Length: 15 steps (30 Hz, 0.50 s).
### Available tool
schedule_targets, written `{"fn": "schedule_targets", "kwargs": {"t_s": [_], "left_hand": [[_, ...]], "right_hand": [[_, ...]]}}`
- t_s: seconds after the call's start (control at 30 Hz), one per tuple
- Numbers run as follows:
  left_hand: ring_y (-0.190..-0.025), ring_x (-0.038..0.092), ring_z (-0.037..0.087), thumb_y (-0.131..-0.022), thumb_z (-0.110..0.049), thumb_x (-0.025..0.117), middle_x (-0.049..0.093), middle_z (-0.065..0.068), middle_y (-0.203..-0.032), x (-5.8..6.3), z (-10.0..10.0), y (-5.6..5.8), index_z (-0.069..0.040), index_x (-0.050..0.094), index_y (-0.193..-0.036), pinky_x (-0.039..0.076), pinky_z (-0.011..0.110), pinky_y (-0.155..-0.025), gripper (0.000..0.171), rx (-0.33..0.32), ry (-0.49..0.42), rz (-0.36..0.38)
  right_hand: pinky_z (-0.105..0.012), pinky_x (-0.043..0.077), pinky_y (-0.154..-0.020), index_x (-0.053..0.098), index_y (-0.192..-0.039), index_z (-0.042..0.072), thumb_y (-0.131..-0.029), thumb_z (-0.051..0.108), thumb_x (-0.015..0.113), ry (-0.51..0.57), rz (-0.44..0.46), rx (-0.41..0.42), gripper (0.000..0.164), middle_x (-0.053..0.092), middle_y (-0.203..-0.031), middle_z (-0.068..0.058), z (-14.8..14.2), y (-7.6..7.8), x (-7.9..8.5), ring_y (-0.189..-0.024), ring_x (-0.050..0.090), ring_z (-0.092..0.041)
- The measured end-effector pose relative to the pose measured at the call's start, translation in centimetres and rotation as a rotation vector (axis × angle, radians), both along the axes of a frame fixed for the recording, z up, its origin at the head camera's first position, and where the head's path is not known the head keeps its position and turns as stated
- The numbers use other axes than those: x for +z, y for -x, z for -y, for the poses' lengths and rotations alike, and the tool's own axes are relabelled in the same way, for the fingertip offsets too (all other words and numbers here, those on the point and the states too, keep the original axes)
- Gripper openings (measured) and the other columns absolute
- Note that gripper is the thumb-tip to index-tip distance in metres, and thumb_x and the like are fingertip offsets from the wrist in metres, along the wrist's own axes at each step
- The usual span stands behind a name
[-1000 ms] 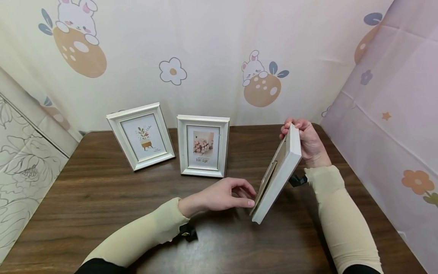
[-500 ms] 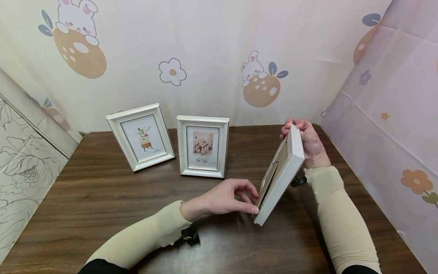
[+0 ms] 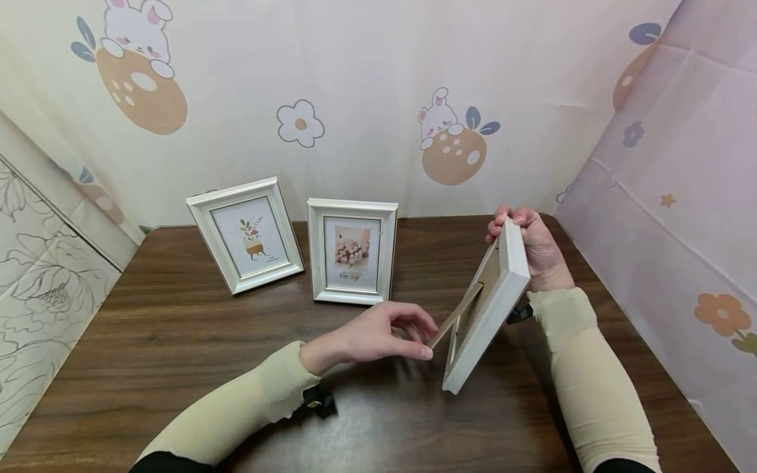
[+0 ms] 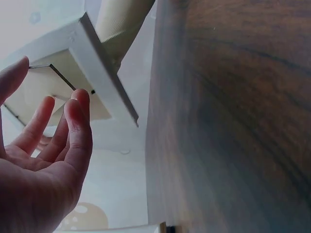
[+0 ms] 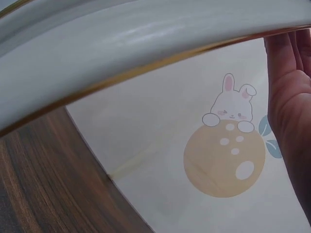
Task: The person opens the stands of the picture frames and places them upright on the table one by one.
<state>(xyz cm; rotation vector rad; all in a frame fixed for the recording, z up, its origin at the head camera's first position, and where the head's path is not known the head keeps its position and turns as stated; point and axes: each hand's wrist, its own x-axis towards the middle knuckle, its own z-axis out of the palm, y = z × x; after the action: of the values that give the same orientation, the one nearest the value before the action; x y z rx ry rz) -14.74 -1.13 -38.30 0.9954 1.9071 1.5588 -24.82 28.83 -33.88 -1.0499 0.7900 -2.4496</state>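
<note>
My right hand (image 3: 535,246) grips the top of a white picture frame (image 3: 493,315), raised and tilted with its back to the left. A flat brown stand (image 3: 458,315) swings out from that back at an angle. The lower end of the stand is pinched by my left hand (image 3: 378,335), thumb on one edge and fingers on the other. From the left wrist, the stand (image 4: 48,82) shows between thumb and fingers, the frame's backing behind it. A white border with a gold edge (image 5: 146,73) crosses the right wrist view, fingers (image 5: 284,53) at its right end.
Two white picture frames stand at the back of the dark wooden table (image 3: 195,355): one with a potted plant print (image 3: 251,246), one with a pink flower print (image 3: 351,253). Behind them hangs a patterned curtain (image 3: 367,131), which continues along the right side.
My left hand has drawn the stand leftward, away from the frame's back, where it lay nearly flat. The right hand keeps its grip, and the frame's lower end has shifted slightly right.
</note>
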Motion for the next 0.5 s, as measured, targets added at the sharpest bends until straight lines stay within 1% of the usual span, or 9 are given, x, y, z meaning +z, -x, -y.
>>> {"fn": "schedule_targets", "kwargs": {"t_s": [0.23, 0.4, 0.5], "left_hand": [[-0.083, 0.064, 0.015, -0.08, -0.022, 0.075, 0.066, 0.001, -0.1, 0.2, 0.71, 0.53, -0.017, 0.066, -0.106, 0.054, 0.033, -0.073, 0.029, -0.018, -0.006, -0.05], [-0.084, 0.064, 0.015, -0.08, -0.022, 0.074, 0.066, -0.003, -0.1, 0.19, 0.99, 0.7, -0.017, 0.067, -0.107, 0.053, 0.037, -0.075, 0.028, -0.02, -0.004, -0.064], [-0.085, 0.064, 0.015, -0.081, -0.023, 0.074, 0.067, -0.004, -0.099, 0.18, 1.13, 0.77, -0.018, 0.067, -0.107, 0.053, 0.035, -0.076, 0.028, -0.016, 0.006, -0.068]], "right_hand": [[-0.044, 0.049, -0.085, 0.068, -0.093, -0.008, -0.085, -0.015, 0.053, -0.011, -0.009, 0.023, 0.018, 0.063, -0.101, -0.022, -0.01, -0.04, -0.02, -0.092, 0.061, -0.034], [-0.044, 0.048, -0.087, 0.068, -0.093, -0.008, -0.086, -0.014, 0.053, -0.027, -0.022, 0.041, 0.018, 0.062, -0.103, -0.022, -0.23, 0.02, -0.18, -0.094, 0.06, -0.035], [-0.044, 0.048, -0.087, 0.068, -0.094, -0.009, -0.087, -0.014, 0.052, -0.037, -0.032, 0.053, 0.018, 0.062, -0.103, -0.022, -0.36, -0.05, -0.28, -0.095, 0.06, -0.036]]}}
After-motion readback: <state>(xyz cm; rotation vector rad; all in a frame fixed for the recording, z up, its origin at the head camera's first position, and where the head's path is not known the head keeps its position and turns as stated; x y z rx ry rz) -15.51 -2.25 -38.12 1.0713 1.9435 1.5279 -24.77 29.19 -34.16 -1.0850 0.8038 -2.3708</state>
